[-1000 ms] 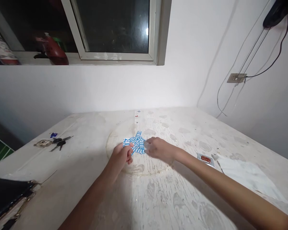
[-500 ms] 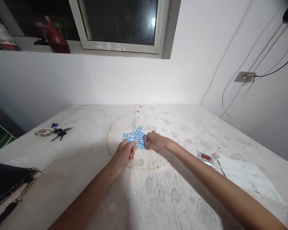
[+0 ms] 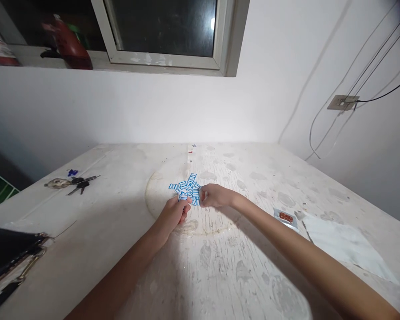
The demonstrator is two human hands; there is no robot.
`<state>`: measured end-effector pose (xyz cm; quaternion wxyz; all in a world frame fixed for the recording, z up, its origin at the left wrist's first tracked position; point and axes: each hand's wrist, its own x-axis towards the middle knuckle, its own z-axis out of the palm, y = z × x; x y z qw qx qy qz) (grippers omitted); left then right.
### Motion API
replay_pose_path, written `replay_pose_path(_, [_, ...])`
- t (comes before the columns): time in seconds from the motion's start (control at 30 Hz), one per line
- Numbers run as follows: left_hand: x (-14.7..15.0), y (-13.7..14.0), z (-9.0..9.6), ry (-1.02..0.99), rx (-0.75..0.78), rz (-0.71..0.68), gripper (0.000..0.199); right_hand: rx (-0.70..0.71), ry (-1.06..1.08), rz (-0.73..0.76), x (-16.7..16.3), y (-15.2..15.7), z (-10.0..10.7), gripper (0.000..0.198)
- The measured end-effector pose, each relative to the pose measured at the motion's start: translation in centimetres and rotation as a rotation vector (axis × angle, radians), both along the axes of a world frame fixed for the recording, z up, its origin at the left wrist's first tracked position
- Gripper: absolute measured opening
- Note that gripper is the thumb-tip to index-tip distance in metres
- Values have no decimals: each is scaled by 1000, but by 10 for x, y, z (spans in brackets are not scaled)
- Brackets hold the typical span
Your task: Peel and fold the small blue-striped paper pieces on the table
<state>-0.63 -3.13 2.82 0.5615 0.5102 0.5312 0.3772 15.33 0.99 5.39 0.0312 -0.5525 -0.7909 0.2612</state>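
Observation:
A flat, roughly star-shaped blue-and-white piece, patterned with small blue-edged rectangles, is between my hands over the worn table. I cannot make out whether it is one sheet or several small pieces together. My left hand is closed at its lower left side, the thumb lying on top and the fingers curled below. At its right edge my right hand is closed in a pinch, with the fingertips partly hidden. A faint brown ring stain surrounds the piece on the tabletop.
Keys and a small blue-purple object lie at the left. A black case with a zip is at the left front. To the right are a silver blister pack and a white sheet. A wall stands behind.
The view has shifted slightly. Both hands stay at the blue-and-white piece, which looks slightly turned or tilted between them.

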Motion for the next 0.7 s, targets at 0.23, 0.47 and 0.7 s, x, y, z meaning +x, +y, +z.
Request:
replay_pose_path(0.23, [3,-5,2,-159,-108,-83,10,29,-19,-29,10,-14,-1,17])
replay_pose_path(0.47, [10,-17,11,-364,-228,-154,10,203,-112,-10,4,-44,8,24])
replay_pose_path(0.7, [8,-18,11,-396,-209,-162,8,200,-336,-42,-5,-45,12,21])
